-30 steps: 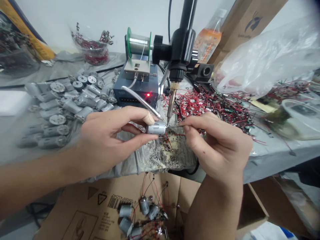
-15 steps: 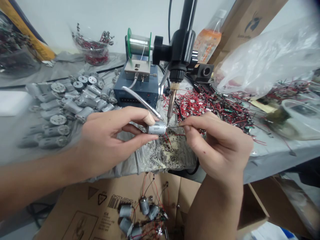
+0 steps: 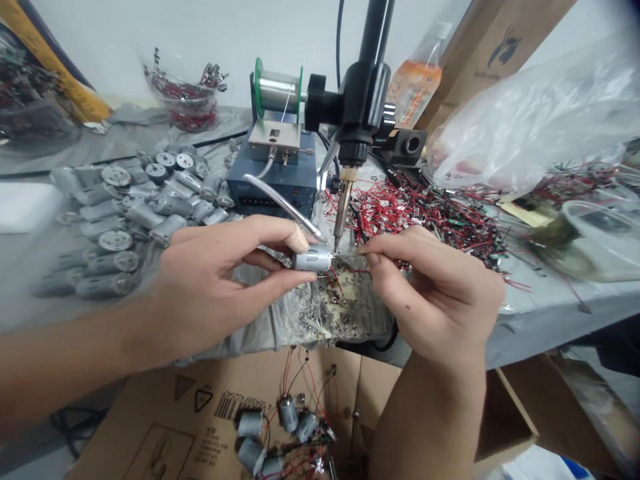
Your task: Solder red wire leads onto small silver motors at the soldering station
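Note:
My left hand (image 3: 225, 280) is closed around a small silver electric motor (image 3: 313, 258), held on its side between thumb and fingers. The motor's terminal end faces right, right by the tip of a soldering iron (image 3: 343, 207) clamped upright above it. A metal solder feed tube (image 3: 285, 203) slants down to the same spot. My right hand (image 3: 430, 287) pinches a thin dark wire (image 3: 350, 255) that runs left to the motor's terminal. Whether wire and terminal are joined cannot be made out.
Several loose motors (image 3: 145, 200) lie at left. A solder spool (image 3: 279, 90) sits above a blue feeder box (image 3: 280, 180). Red and black wires (image 3: 410, 207) are heaped at right, near a plastic bag (image 3: 540, 120). Below, wired motors (image 3: 289, 412) rest on cardboard (image 3: 200, 427).
Both hands keep nearly the same place and grip. The motor and wire stay at the iron's tip, with barely any visible shift.

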`<state>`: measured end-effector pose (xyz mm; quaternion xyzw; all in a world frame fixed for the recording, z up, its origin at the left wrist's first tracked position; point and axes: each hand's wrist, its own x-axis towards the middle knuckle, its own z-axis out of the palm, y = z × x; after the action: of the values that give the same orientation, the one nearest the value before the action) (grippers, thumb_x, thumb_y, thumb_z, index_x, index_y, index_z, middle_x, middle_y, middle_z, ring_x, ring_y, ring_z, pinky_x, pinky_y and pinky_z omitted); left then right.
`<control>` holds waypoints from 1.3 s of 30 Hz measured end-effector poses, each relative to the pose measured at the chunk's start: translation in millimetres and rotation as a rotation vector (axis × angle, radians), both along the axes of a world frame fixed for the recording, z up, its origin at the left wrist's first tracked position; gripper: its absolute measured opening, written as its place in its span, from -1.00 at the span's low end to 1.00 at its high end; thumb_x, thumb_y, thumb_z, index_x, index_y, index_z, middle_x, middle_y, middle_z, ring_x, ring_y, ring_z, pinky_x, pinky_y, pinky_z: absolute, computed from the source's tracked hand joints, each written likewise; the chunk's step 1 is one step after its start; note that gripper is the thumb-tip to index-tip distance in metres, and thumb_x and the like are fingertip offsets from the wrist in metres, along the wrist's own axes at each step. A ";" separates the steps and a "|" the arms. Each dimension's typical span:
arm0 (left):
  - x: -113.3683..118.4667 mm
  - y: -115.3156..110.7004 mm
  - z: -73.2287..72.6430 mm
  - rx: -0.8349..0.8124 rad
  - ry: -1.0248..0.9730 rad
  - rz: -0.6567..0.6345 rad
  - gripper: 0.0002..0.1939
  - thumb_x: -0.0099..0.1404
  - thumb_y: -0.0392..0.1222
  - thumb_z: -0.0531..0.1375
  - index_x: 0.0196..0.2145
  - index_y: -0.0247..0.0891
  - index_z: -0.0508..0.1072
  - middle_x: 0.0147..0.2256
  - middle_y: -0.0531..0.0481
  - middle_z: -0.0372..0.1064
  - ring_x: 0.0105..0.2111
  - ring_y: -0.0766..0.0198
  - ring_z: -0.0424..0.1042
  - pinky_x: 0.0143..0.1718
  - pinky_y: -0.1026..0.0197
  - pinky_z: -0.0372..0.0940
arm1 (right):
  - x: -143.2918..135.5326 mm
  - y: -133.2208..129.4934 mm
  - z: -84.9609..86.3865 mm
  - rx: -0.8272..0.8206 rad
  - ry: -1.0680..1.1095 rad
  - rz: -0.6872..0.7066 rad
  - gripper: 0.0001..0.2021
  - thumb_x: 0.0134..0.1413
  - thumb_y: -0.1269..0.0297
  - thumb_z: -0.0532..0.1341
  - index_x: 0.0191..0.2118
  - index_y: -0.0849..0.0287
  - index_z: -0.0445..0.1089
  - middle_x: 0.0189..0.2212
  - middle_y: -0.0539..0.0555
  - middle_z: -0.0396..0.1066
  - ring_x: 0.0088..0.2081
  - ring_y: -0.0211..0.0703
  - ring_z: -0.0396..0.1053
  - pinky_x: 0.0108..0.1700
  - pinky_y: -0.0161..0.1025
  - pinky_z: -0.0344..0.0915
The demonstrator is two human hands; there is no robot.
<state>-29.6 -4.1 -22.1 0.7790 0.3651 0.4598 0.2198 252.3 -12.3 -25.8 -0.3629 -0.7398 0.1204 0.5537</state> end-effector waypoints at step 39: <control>8.8 -0.1 3.2 0.067 -0.047 0.029 -0.76 0.51 -0.40 0.57 -0.03 -0.09 0.75 -0.11 0.20 0.85 -0.22 0.35 0.83 0.05 0.37 0.82 | 0.5 3.3 -6.2 0.017 0.015 -0.016 -0.74 0.54 0.49 0.39 -0.04 -0.02 0.82 -0.31 -0.04 0.70 -0.32 -0.15 0.48 -0.20 -0.08 0.41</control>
<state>-20.8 -4.2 -19.0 0.7695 0.3554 0.4933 0.1954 252.7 -9.1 -32.0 -0.3634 -0.7336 0.1124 0.5632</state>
